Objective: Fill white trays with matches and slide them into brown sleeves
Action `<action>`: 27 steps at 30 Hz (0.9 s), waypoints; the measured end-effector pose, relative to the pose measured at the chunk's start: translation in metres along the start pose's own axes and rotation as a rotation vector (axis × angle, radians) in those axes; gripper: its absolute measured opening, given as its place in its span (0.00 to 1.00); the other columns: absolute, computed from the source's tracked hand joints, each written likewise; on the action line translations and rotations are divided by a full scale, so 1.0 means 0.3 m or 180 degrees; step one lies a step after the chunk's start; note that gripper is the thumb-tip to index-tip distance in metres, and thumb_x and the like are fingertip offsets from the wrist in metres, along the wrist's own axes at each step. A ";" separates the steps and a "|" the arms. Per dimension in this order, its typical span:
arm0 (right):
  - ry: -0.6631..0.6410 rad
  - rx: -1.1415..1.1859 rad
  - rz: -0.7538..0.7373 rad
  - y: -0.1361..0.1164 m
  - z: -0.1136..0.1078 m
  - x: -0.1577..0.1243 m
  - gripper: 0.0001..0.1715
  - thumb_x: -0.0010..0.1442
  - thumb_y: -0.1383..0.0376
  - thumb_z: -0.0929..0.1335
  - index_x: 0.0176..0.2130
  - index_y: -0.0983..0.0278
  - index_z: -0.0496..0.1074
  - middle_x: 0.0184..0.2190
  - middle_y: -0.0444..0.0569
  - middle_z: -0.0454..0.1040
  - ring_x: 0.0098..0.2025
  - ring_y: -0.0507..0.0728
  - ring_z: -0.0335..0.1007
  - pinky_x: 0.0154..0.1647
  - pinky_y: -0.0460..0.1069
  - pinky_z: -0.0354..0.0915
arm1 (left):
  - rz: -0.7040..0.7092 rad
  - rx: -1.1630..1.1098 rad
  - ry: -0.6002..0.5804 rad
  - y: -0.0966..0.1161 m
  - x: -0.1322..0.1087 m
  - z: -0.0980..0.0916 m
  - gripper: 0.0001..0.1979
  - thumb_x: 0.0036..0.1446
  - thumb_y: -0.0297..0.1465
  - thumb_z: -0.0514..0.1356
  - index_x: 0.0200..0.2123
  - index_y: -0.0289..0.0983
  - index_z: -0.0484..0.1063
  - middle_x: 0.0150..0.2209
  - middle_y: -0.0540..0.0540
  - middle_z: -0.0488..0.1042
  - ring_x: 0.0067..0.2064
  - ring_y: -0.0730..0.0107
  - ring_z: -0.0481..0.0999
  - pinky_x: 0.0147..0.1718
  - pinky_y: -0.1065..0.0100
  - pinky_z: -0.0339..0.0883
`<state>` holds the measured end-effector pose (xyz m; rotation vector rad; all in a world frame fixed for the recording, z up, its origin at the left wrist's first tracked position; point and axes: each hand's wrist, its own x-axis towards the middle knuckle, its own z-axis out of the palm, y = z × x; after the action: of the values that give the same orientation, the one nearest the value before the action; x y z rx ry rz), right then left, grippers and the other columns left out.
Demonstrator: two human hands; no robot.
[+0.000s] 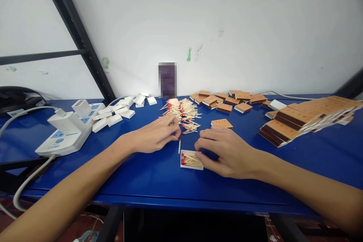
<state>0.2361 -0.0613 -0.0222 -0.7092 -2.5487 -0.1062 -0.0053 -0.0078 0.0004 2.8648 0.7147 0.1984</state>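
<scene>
My left hand (159, 133) is at the near side of a loose pile of red-tipped matches (183, 110), fingers curled and thumb drawn in. Just below its fingertips is a single match (179, 146), head toward the hand; whether the fingers grip it I cannot tell. A small white matchbox tray (191, 166) lies in front of me, partly filled with matches (189, 159), most heads to the left. My right hand (222, 151) has its thumb and forefinger at the tray's right end. Beyond that hand's knuckles lies an orange-brown matchbox (222, 123).
White empty trays (115, 119) are scattered at back left, beside a power strip (68, 136) with plugs and cables. Matchboxes (229, 100) are heaped at back right; stacked ones (300, 119) stand farther right. A pixelated dark rectangle (167, 80) is against the wall.
</scene>
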 end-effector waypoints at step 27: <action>0.0315 0.0075 0.0668 0.036 -0.011 0.000 0.18 0.68 0.64 0.56 0.33 0.64 0.69 0.25 0.45 0.70 0.27 0.52 0.62 0.32 0.49 0.55 | 0.0075 -0.0623 0.0203 0.128 0.034 0.034 0.05 0.62 0.31 0.56 0.38 0.38 0.70 0.43 0.46 0.64 0.45 0.65 0.66 0.49 0.62 0.62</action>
<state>0.2430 -0.0526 -0.0198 -0.9331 -2.3626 -0.0396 0.0227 -0.0375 -0.0006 2.6920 0.6350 0.3444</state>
